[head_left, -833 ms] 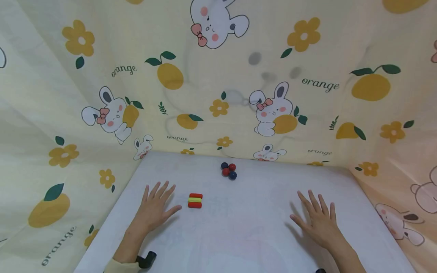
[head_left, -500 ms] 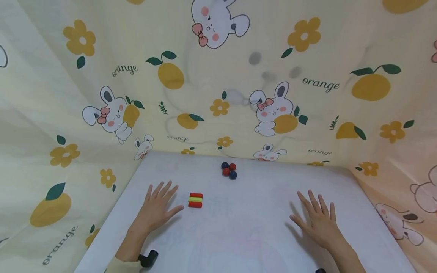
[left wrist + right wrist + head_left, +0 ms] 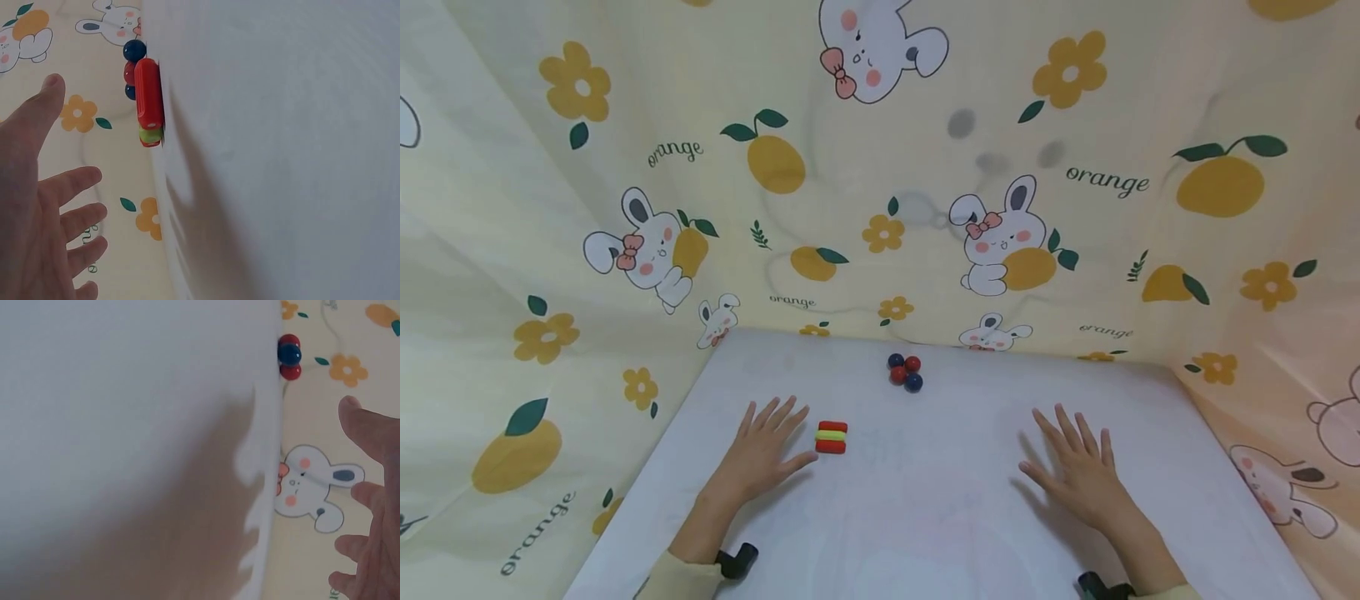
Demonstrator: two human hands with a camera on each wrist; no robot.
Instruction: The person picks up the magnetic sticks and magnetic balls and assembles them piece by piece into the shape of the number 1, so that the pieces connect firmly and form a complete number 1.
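Note:
My left hand (image 3: pixel 763 454) hovers over the left part of the white table, fingers spread and holding nothing. Its thumb tip is close to a row of small oblong blocks (image 3: pixel 831 437), two red with a yellow-green one between them. In the left wrist view a red block (image 3: pixel 149 94) lies nearest, ahead of the thumb. My right hand (image 3: pixel 1078 475) hangs over the right side with spread fingers, also holding nothing. At the back middle sits a cluster of red and dark blue balls (image 3: pixel 906 373). The right wrist view shows these balls (image 3: pixel 290 356) beyond the thumb.
The white table (image 3: pixel 925 517) ends at the back against a yellow curtain (image 3: pixel 842 208) printed with rabbits, oranges and flowers, which also rises at both sides. A black strap piece (image 3: pixel 737 562) is on the left wrist, and another strap piece (image 3: pixel 1103 587) on the right.
My left hand has moved right, its thumb now nearer the oblong blocks. My right hand has shifted slightly left and forward. The blocks and balls stay in place.

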